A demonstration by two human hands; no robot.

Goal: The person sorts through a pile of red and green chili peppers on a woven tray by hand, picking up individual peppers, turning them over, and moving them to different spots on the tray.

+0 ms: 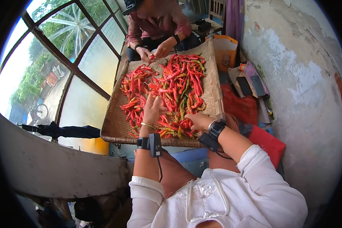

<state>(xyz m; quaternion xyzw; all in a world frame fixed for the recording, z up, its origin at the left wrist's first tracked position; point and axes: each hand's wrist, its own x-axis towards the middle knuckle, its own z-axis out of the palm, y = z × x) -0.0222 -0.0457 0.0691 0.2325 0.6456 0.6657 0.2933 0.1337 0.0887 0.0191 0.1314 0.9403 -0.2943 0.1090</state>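
Red chili peppers (pixel 174 81), some of them green or orange, lie in a heap on a large woven tray (pixel 112 121). My left hand (pixel 152 110) is over the middle left of the heap, its fingers apart and pointing away from me, with nothing visible in it. Near the tray's front right part, my right hand (pixel 198 121) has its fingers bent down at the peppers; what they hold, if anything, is hidden. Both wrists carry black devices.
Across the tray sits a person (pixel 157 22) with both hands around a red pepper. To the right are an orange bag (pixel 224 49), two phones (pixel 244 86) and a red bag (pixel 265 143). A folded dark umbrella (pixel 68 131) lies left, below the window.
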